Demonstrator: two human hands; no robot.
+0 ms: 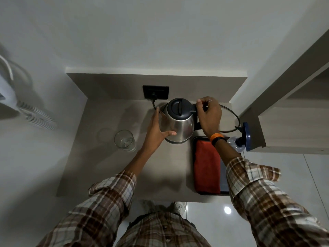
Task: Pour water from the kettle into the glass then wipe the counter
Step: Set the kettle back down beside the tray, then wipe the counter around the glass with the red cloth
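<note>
Leftmost, a coiled white cord [38, 118] hangs against the wall, clear of the grey worktop [106, 166]. Next comes the glass [124, 139], upright near the worktop's left edge with a little water in it. Just beside it, the left hand [156, 129] lies spread flat against the steel side of the kettle [178, 122], fingers loose. Behind the kettle a black cable [231, 114] runs from the wall socket [155, 92]. The right hand [209, 115] is clenched around the kettle's black handle. Below that wrist, a folded red cloth [206, 168] lies in a dark tray [195, 139], with a small plastic bottle [235, 142] at the tray's far right corner.
</note>
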